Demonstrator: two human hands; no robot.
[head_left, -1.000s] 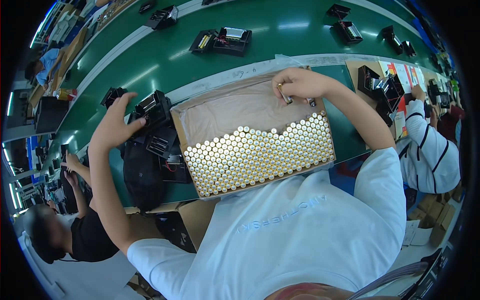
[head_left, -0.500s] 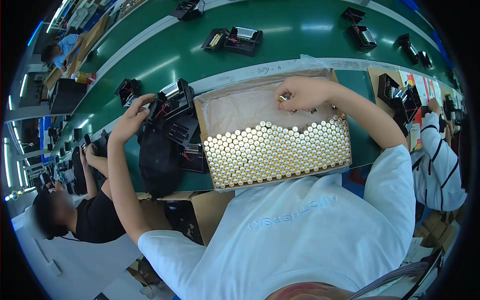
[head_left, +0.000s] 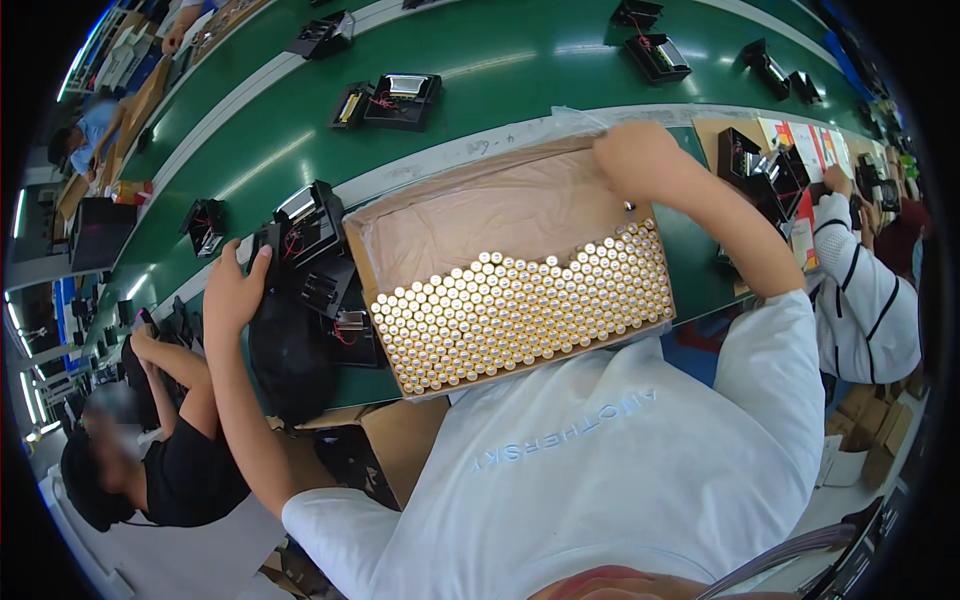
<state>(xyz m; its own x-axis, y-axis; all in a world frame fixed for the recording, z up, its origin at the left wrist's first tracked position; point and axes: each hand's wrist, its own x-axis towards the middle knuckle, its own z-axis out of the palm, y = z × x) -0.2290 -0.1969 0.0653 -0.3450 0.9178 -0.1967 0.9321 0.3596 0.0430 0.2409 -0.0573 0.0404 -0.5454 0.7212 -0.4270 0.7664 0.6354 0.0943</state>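
Note:
A shallow cardboard box [head_left: 358,262] lined with paper lies in front of me, its near part packed with upright gold-and-silver batteries [head_left: 520,315]. My left hand [head_left: 236,292] is left of it, with thumb and fingers closed at the edge of a black plastic case [head_left: 268,238]. Beside that sits an open black case [head_left: 312,222] with a shiny metal part and red wires. My right hand [head_left: 636,165] is closed over the box's far right corner; its fingertips are turned away, so what they hold is hidden. A loose battery [head_left: 629,206] shows below it.
Another black case [head_left: 350,335] and a black bag [head_left: 288,355] lie left of the box. More open cases [head_left: 405,100] stand on the green table [head_left: 500,75] beyond. At right, cases [head_left: 765,175] rest on cardboard near a co-worker's sleeve [head_left: 870,290]; another person [head_left: 190,465] sits at left.
My right hand has moved from above the box's paper lining to its far right corner; the battery seen in its fingers is now hidden. The view has shifted; my left hand stays at the black case.

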